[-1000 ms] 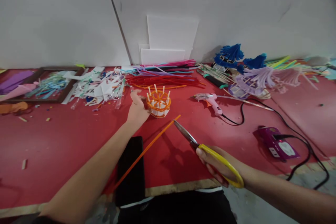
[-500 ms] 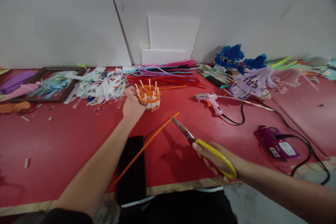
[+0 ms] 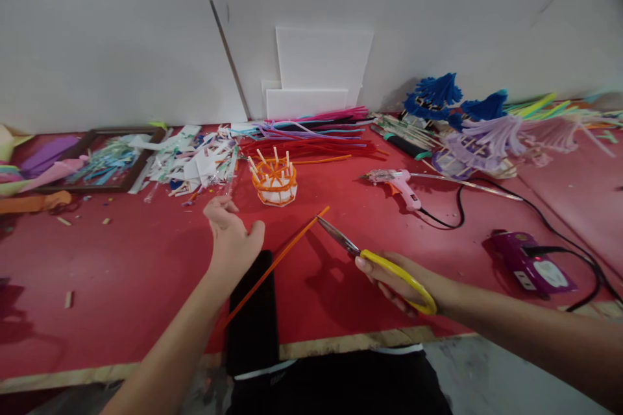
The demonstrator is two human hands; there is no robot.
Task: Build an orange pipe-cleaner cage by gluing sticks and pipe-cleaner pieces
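My left hand (image 3: 232, 237) is open and empty above the red table, its fingers apart and loosely bent. Just beyond it stands a small round frame of orange pipe cleaner and wooden sticks (image 3: 274, 178) on a white base. My right hand (image 3: 396, 279) grips a pair of scissors (image 3: 389, 266) by the yellow handles. The tip of the blades touches or lies over an orange pipe cleaner (image 3: 287, 249) near its upper end. That pipe cleaner slants down across a black phone-like slab (image 3: 256, 311) at the table's front edge.
A pink glue gun (image 3: 402, 188) lies to the right, its cord near a purple power box (image 3: 533, 262). Behind are pipe cleaners (image 3: 316, 146), paper scraps (image 3: 199, 159) and white boards (image 3: 324, 58). Blue and lilac fringed models (image 3: 481, 139) stand at the back right.
My left hand has let go of the orange frame and drawn back toward me. The frame now stands on the table. My right hand and the scissors have hardly moved.
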